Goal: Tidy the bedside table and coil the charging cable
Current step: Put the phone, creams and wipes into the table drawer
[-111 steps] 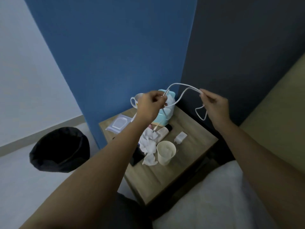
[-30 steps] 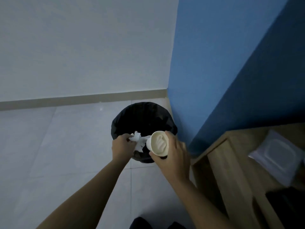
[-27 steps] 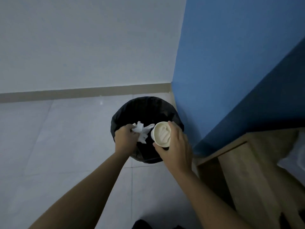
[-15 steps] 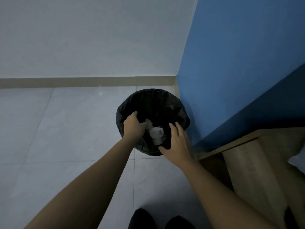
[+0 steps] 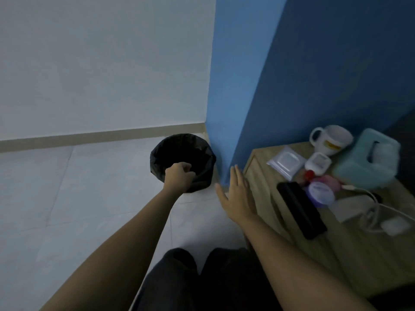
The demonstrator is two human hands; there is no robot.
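The wooden bedside table [image 5: 265,189] stands at the right. On it a white charging cable [image 5: 379,212] lies in loose loops beside a white plug adapter [image 5: 395,225]. A black phone [image 5: 301,209], a round purple-lidded jar [image 5: 320,194], a white earbud case [image 5: 317,163], a clear wipes pack [image 5: 285,161], a white mug [image 5: 332,139] and a teal tissue box [image 5: 370,162] also sit there. My left hand [image 5: 179,176] hovers over the black-lined bin [image 5: 182,151], fingers curled, holding nothing visible. My right hand [image 5: 235,194] is open, flat, just left of the table edge.
A blue wall corner [image 5: 224,108] juts out between the bin and the table. Pale floor tiles [image 5: 89,198] stretch left to a white wall with a beige skirting. My dark trouser legs [image 5: 202,283] show at the bottom.
The cup and crumpled tissue left my hands and dropped into the bin. My right hand has drawn back from the bin toward the table, and the view has swung right to show the tabletop.
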